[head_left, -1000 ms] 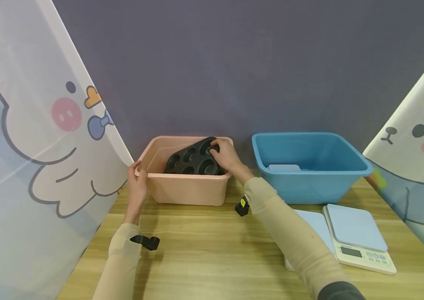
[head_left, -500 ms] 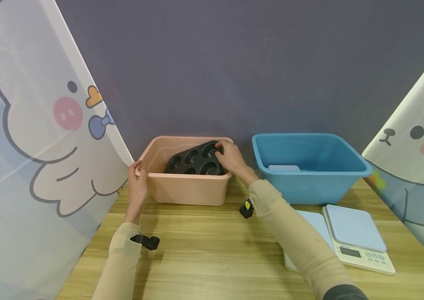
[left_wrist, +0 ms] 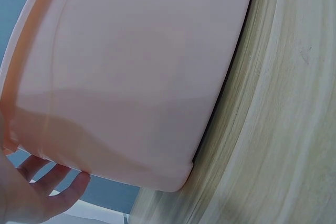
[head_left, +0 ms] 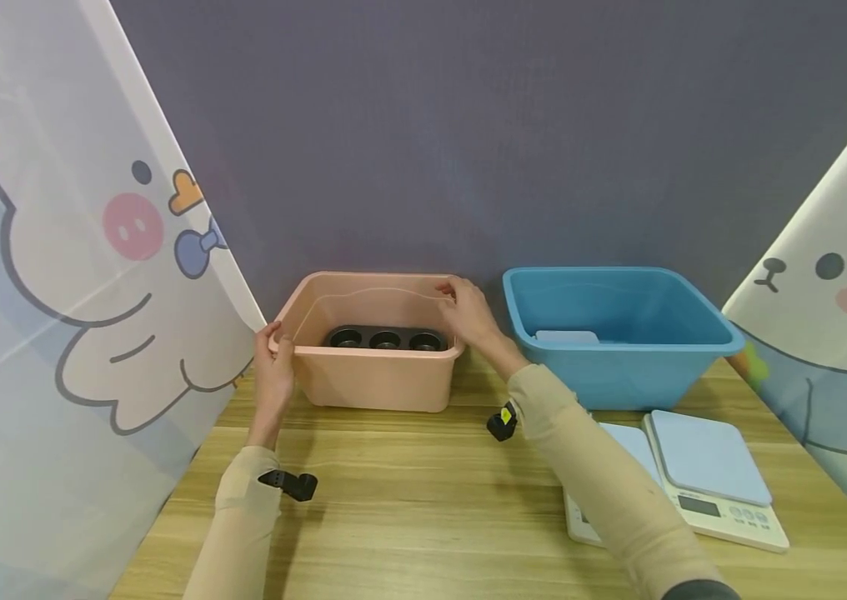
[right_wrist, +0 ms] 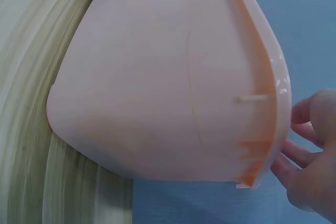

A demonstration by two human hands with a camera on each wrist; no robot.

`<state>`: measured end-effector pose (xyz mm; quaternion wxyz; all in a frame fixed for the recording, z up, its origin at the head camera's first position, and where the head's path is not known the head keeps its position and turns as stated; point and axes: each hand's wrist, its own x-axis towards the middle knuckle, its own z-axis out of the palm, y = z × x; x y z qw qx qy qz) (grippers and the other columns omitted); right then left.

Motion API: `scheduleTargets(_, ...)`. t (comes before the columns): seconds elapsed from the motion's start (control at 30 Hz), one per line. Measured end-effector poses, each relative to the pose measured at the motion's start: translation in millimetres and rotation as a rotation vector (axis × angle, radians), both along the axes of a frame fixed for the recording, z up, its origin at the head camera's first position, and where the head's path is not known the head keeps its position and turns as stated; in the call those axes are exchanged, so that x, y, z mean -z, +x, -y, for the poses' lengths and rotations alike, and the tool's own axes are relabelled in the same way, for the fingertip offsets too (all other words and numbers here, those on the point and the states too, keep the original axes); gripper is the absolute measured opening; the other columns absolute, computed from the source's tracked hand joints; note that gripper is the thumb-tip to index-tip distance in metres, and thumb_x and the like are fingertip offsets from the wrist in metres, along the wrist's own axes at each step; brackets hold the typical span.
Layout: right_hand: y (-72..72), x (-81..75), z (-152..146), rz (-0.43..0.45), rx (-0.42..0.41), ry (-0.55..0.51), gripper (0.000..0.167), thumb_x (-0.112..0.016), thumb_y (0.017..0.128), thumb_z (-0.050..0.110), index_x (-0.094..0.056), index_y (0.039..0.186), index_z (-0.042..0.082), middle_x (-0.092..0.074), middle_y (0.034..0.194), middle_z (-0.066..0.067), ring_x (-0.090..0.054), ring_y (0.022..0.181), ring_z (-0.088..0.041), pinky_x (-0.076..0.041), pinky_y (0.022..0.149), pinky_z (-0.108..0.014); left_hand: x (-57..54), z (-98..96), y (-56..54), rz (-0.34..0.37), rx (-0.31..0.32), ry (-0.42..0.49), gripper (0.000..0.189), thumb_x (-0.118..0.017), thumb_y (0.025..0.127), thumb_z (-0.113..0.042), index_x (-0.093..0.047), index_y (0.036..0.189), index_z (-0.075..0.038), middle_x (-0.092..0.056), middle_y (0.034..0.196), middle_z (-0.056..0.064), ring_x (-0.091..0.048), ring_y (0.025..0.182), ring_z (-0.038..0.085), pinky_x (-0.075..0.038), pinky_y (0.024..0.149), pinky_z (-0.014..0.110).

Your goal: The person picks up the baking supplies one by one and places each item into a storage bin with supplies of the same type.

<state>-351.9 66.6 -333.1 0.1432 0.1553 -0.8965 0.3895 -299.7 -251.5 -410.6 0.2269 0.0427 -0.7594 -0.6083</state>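
A black muffin tin (head_left: 386, 330) lies low inside the pink plastic bin (head_left: 374, 379) in the head view, its near part hidden behind the front wall. My left hand (head_left: 274, 375) grips the bin's left front corner, thumb on the rim; in the left wrist view the fingertips (left_wrist: 80, 182) touch its outer side. Over the right rim hovers my right hand (head_left: 472, 318), fingers loosely bent and holding nothing. From the right wrist, those fingers (right_wrist: 296, 153) show right by the bin's rim.
To the right stands a blue bin (head_left: 622, 375) with a pale flat object (head_left: 568, 337) in it. In front of it lie two white kitchen scales, one (head_left: 716, 467) in full view and another (head_left: 629, 446) partly under the right sleeve. A dark cloth backdrop (head_left: 423, 142) rises behind.
The muffin tin has gone from tilted in my right hand's grip to lying down in the pink bin. My right hand has let go and shifted right. The left hand stays put.
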Motion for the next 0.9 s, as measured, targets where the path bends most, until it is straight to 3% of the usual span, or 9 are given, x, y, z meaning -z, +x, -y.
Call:
scheduleTargets(0.1,5.0,-3.6,-4,-0.005,-0.009,-0.016,0.035,-0.057,0.095,0.012,-0.061,0.128,0.001,-0.062,0.124,-0.017,-0.058,0.118,-0.034,-0.046,0.102,-0.045,1.6,0.9,-0.5,-0.003,-0.003,-0.012,0.052,-0.040,0.103,-0.030,-0.034,0.150,-0.009,-0.032,0.157,0.019,-0.033,0.141,0.032,-0.028,0.117,0.052)
scheduleTargets(0.2,8.3,-5.6,-8,-0.012,-0.014,-0.014,0.035,-0.057,0.095,0.013,-0.061,0.128,0.001,-0.062,0.123,-0.017,-0.060,0.116,-0.033,-0.047,0.101,-0.043,-5.3,-1.2,6.0,0.012,0.009,0.003,0.051,-0.040,0.103,-0.025,-0.033,0.150,-0.007,-0.031,0.157,0.021,-0.032,0.142,0.034,-0.027,0.118,0.052)
scheduleTargets(0.33,9.5,-7.0,-17,-0.027,-0.022,-0.010,0.035,-0.058,0.095,0.014,-0.062,0.127,0.001,-0.064,0.121,-0.018,-0.061,0.112,-0.033,-0.048,0.099,-0.044,-7.2,-0.9,6.7,0.017,0.007,0.020,0.051,-0.040,0.103,-0.022,-0.033,0.151,-0.007,-0.031,0.157,0.021,-0.032,0.142,0.032,-0.027,0.118,0.051)
scheduleTargets(0.47,12.1,-8.7,-26,-0.026,-0.036,-0.032,0.035,-0.059,0.097,0.016,-0.060,0.128,0.000,-0.063,0.121,-0.019,-0.060,0.112,-0.034,-0.048,0.099,-0.046,-0.5,2.1,0.5,-0.013,-0.008,0.003,0.051,-0.040,0.103,-0.027,-0.034,0.150,-0.008,-0.034,0.155,0.020,-0.034,0.140,0.029,-0.028,0.117,0.050)
scheduleTargets(0.7,22.4,-12.5,-44,0.009,-0.043,-0.063,0.037,-0.056,0.101,0.019,-0.055,0.133,0.002,-0.060,0.126,-0.018,-0.058,0.117,-0.032,-0.048,0.100,-0.047,1.4,2.3,1.6,-0.017,-0.011,-0.021,0.052,-0.042,0.104,-0.031,-0.034,0.150,-0.007,-0.034,0.155,0.022,-0.034,0.141,0.032,-0.026,0.118,0.050)
scheduleTargets(0.9,27.2,-14.2,-60,-0.029,-0.039,-0.089,0.040,-0.055,0.102,0.025,-0.053,0.137,0.005,-0.063,0.122,-0.015,-0.060,0.112,-0.029,-0.050,0.095,-0.046,1.9,4.3,0.1,-0.014,-0.032,-0.027,0.051,-0.042,0.103,-0.030,-0.035,0.149,-0.009,-0.035,0.155,0.021,-0.036,0.141,0.030,-0.028,0.118,0.049)
